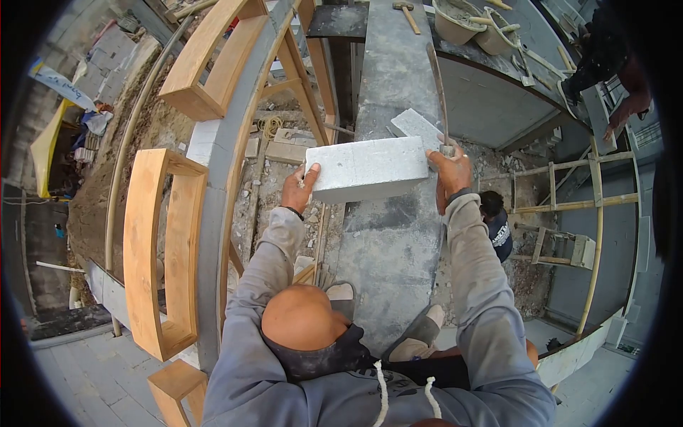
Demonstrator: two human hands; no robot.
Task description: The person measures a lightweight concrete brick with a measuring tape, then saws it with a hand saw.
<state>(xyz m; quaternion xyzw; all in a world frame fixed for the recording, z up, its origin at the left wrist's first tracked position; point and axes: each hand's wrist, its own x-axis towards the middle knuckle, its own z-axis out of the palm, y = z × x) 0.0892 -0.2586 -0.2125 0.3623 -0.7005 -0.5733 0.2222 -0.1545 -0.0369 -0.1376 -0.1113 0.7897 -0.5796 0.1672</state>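
A pale lightweight concrete block [370,160] is held crosswise in front of me, above a grey, dusty plank. My left hand [299,188] grips its left end, thumb on the near face. At the other end, my right hand [453,171] is closed with its fingers against the block. A long, thin, dark blade [435,85] runs away from my right hand along the plank's edge; its handle seems to be within that hand, partly hidden. Just behind the block, a smaller cut piece of block [418,127] lies at an angle on the plank [391,71].
A hammer [408,17] rests on the plank's far end. Mortar buckets [455,25] stand at upper right, near another person's leg [590,71]. Wooden frames [142,249] line the wall at left. Below on the right are a person [498,231] and bamboo scaffolding [597,235].
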